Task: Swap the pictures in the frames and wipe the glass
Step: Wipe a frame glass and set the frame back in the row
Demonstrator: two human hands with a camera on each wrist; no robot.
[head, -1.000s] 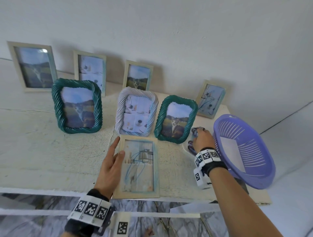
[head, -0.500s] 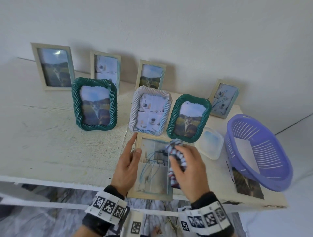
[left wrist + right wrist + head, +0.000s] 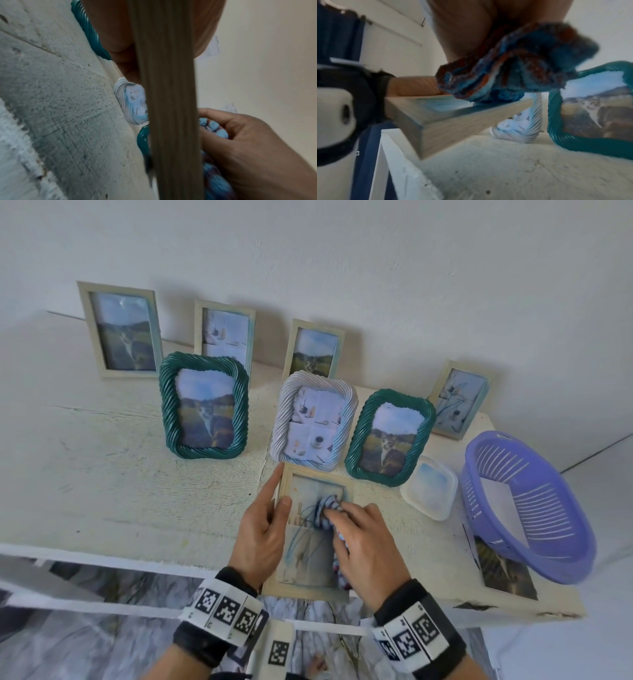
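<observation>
Your right hand (image 3: 364, 546) is bunched around the cloth (image 3: 327, 508), fingers curled over it, and the wad now sits pressed on the glass of the flat frame (image 3: 310, 589). Half a second back the cloth hung just above that glass; a second back this hand was over at the tub (image 3: 430, 486), far right of the frame, picking it up. So the fetching is over and the wipe has likely begun on this frame.

Your left hand (image 3: 263, 537) steadies the frame as before: thumb laid on its left rail, index finger stretched along the outer edge, the other fingers hidden from the head camera. It has barely shifted.

The frame lies face up at the near edge of the table (image 3: 120, 491), its near end overhanging slightly, and the right wrist view shows its near end raised off the table. The cloth sits on the far half of the glass, so the near half is probably still unwiped.

Just beyond stand the white frame (image 3: 315, 419) and two green frames (image 3: 203, 405), upright
</observation>
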